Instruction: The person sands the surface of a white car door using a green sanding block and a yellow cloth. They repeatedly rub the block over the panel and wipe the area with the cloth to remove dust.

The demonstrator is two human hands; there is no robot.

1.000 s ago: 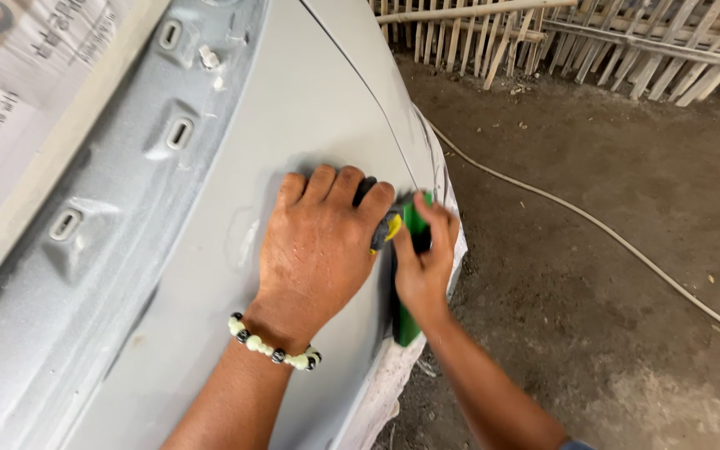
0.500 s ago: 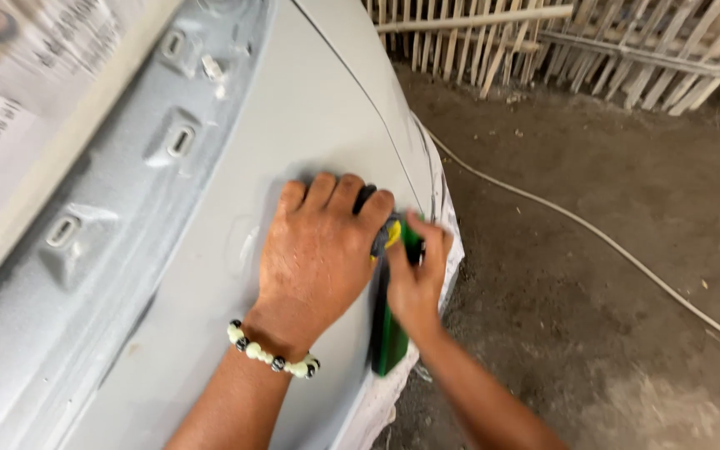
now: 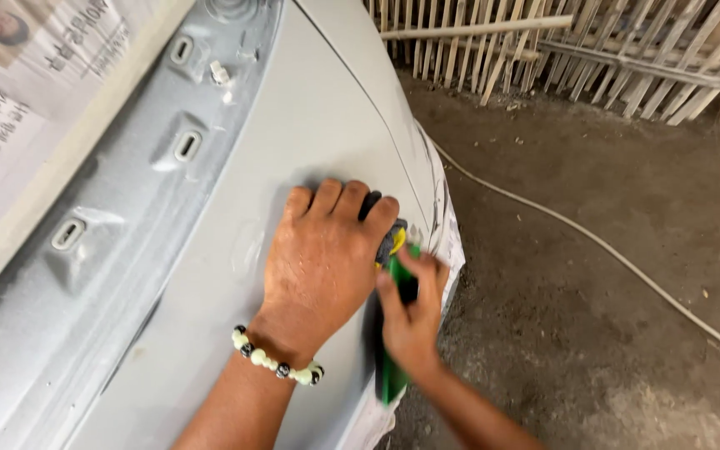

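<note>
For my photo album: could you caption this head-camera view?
Left hand pressed flat on a grey primed car panel, right hand gripping a green sanding tool beside it.

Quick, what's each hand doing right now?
Left hand: spread flat, palm down, pressing a dark pad against the grey car panel.
Right hand: closed around a green tool.

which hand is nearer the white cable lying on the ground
Right. The right hand grips the green tool at the grey panel's outer edge, on the side facing the white cable. The left hand lies flat on the panel, farther from it.
</note>
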